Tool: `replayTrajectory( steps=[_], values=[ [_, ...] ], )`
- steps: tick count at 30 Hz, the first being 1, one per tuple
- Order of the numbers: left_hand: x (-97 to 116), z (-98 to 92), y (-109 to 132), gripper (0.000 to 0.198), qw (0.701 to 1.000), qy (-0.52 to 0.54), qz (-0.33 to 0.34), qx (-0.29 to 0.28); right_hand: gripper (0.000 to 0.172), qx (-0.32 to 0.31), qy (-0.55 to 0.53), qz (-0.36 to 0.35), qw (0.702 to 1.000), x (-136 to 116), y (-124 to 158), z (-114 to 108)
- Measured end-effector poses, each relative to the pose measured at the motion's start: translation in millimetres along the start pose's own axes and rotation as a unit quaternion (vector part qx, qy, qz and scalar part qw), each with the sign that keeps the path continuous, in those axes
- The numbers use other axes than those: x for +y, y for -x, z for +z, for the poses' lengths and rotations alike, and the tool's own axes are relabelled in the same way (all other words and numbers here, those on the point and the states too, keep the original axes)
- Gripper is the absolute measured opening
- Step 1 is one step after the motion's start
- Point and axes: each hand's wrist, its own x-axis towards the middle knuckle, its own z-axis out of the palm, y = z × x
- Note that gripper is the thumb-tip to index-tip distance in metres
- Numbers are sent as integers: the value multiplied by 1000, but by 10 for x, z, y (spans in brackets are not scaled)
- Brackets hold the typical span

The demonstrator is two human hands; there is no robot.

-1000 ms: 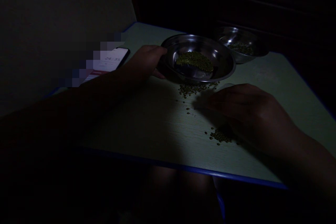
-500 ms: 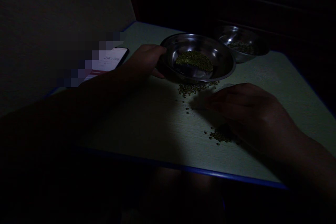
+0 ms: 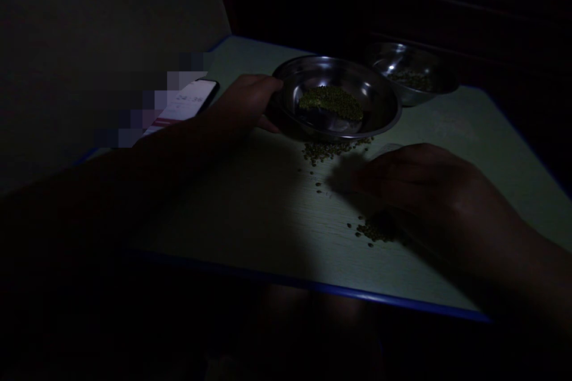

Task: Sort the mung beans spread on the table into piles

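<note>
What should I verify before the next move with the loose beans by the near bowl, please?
1. The left hand grips the near bowl at its rim: ok.
2. The near bowl sits level on the table: cannot tell, too dark.
3. The table is free of spilled beans: not ok; loose beans lie before the bowl, and a small heap lies by the right hand.
4. The right hand's hold on any beans: cannot tell; its palm faces down.
5. The phone lies apart from the beans: ok.
</note>
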Motion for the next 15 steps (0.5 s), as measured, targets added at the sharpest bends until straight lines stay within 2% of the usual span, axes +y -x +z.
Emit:
replayTrajectory(
  steps=[4, 10, 15],
  values=[
    [-34, 1, -43, 29, 1000, 7, 3, 4, 29, 17, 9, 23, 1000, 3, 11, -33],
    [1, 1, -9, 26, 1000, 8, -4, 11, 33, 22, 6, 123, 992, 2, 15, -3],
    [30, -3, 38, 26, 1000, -6, 1, -3, 35, 6, -22, 115, 993, 2, 8, 9]
  ],
)
